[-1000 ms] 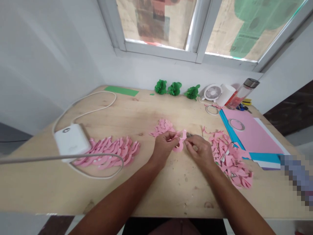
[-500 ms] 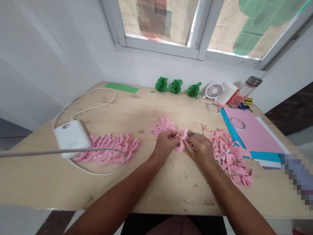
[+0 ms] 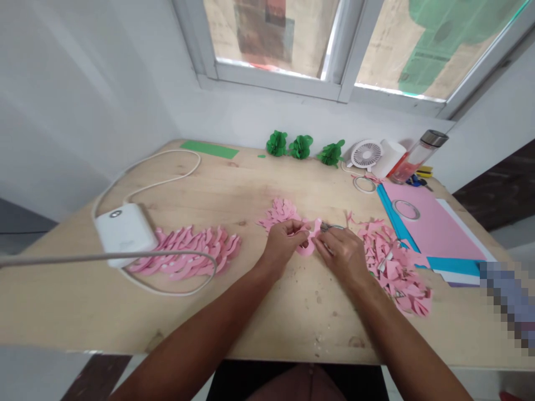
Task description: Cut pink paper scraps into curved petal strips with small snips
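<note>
Between my hands is a curved pink paper piece point(image 3: 306, 250). My left hand point(image 3: 283, 243) pinches its left side. My right hand point(image 3: 343, 249) has its fingers closed on the right side, and metal scissors, partly hidden, show beside the fingers. A small heap of pink paper petals point(image 3: 281, 211) lies just beyond my left hand. Rows of wavy pink strips point(image 3: 192, 253) are spread to the left, and a pile of pink scraps point(image 3: 397, 267) lies right of my right hand.
A white power bank point(image 3: 125, 231) with a looping cable sits at left. Green paper flowers point(image 3: 301, 147), a small white fan point(image 3: 366, 154) and a bottle point(image 3: 420, 156) stand at the back. Coloured sheets point(image 3: 434, 223) lie at right, a metal ring point(image 3: 406, 210) on them.
My left fingers have shifted slightly on the pink paper, and its curved lower part shows a little more. My right hand stays in nearly the same place.
</note>
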Action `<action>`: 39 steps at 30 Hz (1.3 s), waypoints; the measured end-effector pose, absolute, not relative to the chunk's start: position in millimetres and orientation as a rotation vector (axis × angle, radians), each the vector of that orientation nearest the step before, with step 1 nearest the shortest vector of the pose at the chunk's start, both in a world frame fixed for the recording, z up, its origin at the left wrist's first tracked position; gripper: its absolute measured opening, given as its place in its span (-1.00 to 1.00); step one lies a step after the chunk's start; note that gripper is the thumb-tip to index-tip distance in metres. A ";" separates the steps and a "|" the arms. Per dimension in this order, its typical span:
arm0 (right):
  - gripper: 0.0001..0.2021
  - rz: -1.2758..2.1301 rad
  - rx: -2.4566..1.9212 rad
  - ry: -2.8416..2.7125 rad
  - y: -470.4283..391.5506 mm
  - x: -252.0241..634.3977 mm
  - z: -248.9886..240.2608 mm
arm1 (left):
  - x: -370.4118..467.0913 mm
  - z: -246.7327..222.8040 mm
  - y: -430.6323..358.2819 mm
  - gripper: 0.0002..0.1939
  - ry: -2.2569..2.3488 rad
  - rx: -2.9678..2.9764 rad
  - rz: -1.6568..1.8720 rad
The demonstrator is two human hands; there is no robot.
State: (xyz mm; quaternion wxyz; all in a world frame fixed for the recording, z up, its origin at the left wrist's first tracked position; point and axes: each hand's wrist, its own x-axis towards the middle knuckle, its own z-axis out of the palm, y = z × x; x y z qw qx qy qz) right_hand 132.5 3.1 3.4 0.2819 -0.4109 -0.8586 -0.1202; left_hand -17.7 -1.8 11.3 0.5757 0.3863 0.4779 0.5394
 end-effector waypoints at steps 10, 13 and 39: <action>-0.70 -0.395 -1.038 -2.334 3.5 132.5 5.0 | -19.7 9.1 -0.1 -0.94 1.127 0.910 1.224; -0.70 -0.403 -1.048 -2.334 3.6 132.2 4.9 | -19.7 10.4 -0.7 -0.92 1.133 0.917 1.211; -0.75 -0.394 -1.010 -2.336 5.2 134.9 4.9 | -23.2 10.9 0.4 -0.96 1.158 0.983 1.164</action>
